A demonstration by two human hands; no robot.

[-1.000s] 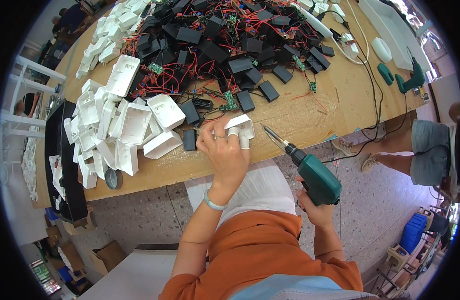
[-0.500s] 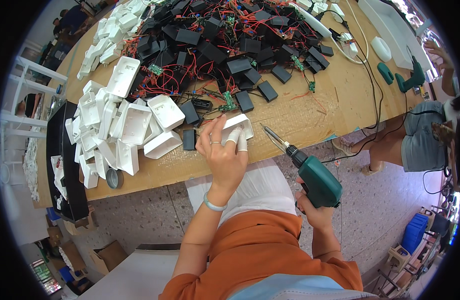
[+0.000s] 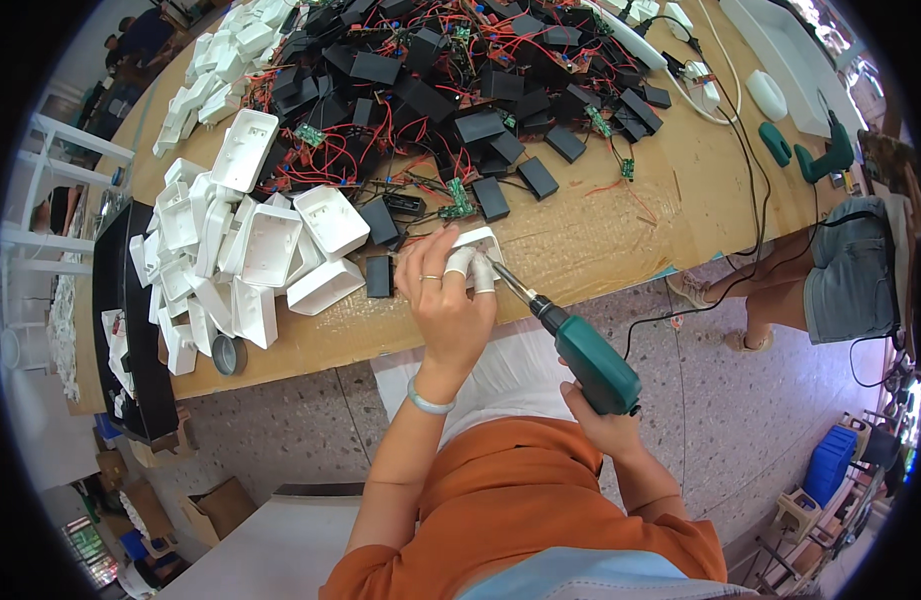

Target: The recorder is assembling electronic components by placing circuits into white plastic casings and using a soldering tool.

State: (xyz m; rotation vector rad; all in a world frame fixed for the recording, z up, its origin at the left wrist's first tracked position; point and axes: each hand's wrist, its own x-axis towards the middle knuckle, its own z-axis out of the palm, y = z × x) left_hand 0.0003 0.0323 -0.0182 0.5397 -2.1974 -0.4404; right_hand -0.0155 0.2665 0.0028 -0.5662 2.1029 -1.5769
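1. The left hand (image 3: 448,318), wearing a ring and a pale bangle at the wrist, holds a small white open plastic box (image 3: 480,238) at the near edge of the cardboard-covered brown counter (image 3: 620,235).
2. Its fingers are bent around the box—two of them, wrapped in white coverings (image 3: 483,272), reach into it; the thumb is hidden.
3. The right hand (image 3: 605,428) grips a dark green pistol-shaped power tool (image 3: 598,365) with a black collar, its fingers closed about the handle and mostly out of sight beneath the body.
4. The tool's slim metal tip (image 3: 510,281) points up and left into the box, just beside the covered fingers; whether it touches the plastic cannot be told.
5. Left of the box lies a small black rectangular case (image 3: 379,277); beyond it is a heap of white open plastic boxes (image 3: 270,245).
6. Behind the hands spreads a pile of black cases with red wires and green circuit boards (image 3: 420,95).
7. At the right stands a person in denim shorts (image 3: 848,285).
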